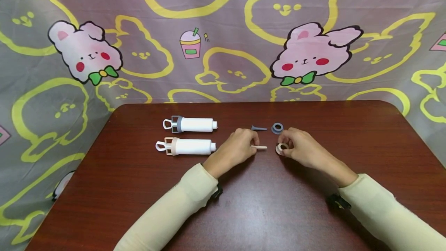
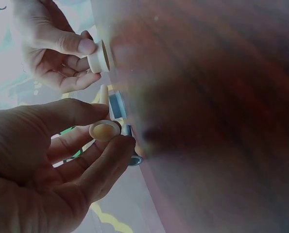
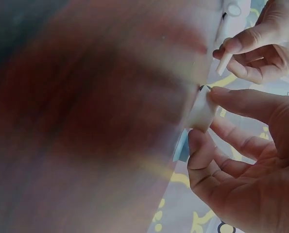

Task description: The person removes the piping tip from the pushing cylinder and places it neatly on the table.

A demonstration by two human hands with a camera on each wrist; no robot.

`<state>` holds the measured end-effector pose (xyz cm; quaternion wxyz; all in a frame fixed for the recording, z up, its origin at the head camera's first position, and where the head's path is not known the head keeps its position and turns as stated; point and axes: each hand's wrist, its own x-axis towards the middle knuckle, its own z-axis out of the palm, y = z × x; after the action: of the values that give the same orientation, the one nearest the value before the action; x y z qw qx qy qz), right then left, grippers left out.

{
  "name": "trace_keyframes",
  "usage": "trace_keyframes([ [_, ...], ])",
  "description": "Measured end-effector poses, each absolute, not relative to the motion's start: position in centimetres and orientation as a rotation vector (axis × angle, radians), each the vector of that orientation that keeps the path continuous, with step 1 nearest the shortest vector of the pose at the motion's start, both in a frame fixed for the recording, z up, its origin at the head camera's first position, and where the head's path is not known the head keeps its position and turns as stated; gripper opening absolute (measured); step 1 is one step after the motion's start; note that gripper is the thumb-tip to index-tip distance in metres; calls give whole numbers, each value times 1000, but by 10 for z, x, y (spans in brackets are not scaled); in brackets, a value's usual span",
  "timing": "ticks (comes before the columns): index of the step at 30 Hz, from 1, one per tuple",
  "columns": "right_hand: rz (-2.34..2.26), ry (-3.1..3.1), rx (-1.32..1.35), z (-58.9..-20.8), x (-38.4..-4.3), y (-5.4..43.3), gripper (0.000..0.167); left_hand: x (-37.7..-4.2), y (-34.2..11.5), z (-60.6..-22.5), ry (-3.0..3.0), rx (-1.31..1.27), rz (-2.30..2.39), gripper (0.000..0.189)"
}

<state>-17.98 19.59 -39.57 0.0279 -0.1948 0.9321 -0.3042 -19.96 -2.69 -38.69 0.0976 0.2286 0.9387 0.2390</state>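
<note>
My left hand (image 1: pixel 234 149) pinches a cream tapered nozzle (image 1: pixel 261 147) by its flared base, its thin end pointing right. The left wrist view shows the nozzle's round wide end (image 2: pixel 104 131) between thumb and fingers. With thumb and fingertips, my right hand (image 1: pixel 306 149) grips a cream ring-shaped cap (image 1: pixel 280 149), low over the table or touching it; I cannot tell which. Just behind the hands lie a grey-blue tapered nozzle (image 1: pixel 259 128) and a grey-blue ring cap (image 1: pixel 277 128). Left of my left hand, two white syringe-like tubes lie flat, one with a grey collar (image 1: pixel 196 124), one with a beige collar (image 1: pixel 193 146).
The brown wooden table (image 1: pixel 251 212) has rounded far corners. Behind it hangs a curtain (image 1: pixel 223 73) with rabbit and yellow outline prints, close to the table's far edge. Both tubes have white loop handles pointing left.
</note>
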Motion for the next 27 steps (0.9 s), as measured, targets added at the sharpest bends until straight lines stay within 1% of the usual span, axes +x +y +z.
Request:
trace_keyframes([
  [16, -913, 2851, -602, -398, -181, 195, 13, -202, -24, -389, 2757, 759, 680, 5],
  [27, -907, 2836, -600, -399, -182, 195, 15, -203, -19, -389, 2752, 739, 629, 6],
])
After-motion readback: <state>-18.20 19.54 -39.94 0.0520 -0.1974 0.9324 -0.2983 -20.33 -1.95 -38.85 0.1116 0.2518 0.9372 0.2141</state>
